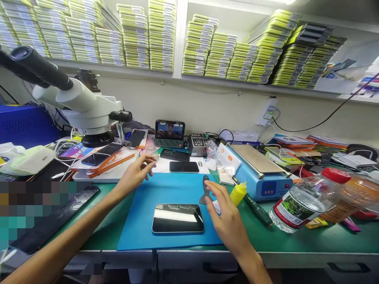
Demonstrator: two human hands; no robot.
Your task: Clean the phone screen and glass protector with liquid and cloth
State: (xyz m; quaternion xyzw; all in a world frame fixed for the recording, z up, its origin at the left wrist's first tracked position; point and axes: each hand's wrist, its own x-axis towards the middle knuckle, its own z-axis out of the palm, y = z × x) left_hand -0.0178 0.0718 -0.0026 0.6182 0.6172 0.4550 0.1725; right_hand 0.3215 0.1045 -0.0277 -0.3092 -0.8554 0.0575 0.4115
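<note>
1. Fingers of the left hand (134,175) are spread wide and nothing is held; a small clear cup (152,152) is seen just past the fingertips.
2. Nothing is held in the right hand (226,215) either; its fingers are loosely open, close to a gray scraper (205,190).
3. A phone (178,218) is laid flat on the blue mat (166,189), between both hands.
4. A yellow squeeze bottle (238,193) is seen beside the right hand on the green tabletop (296,240).

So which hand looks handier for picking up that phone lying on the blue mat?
Probably the right hand. It hovers open just beside the phone on the blue mat, near its right edge. The left hand is farther off, up by a small clear cup at the mat's far edge.
</note>
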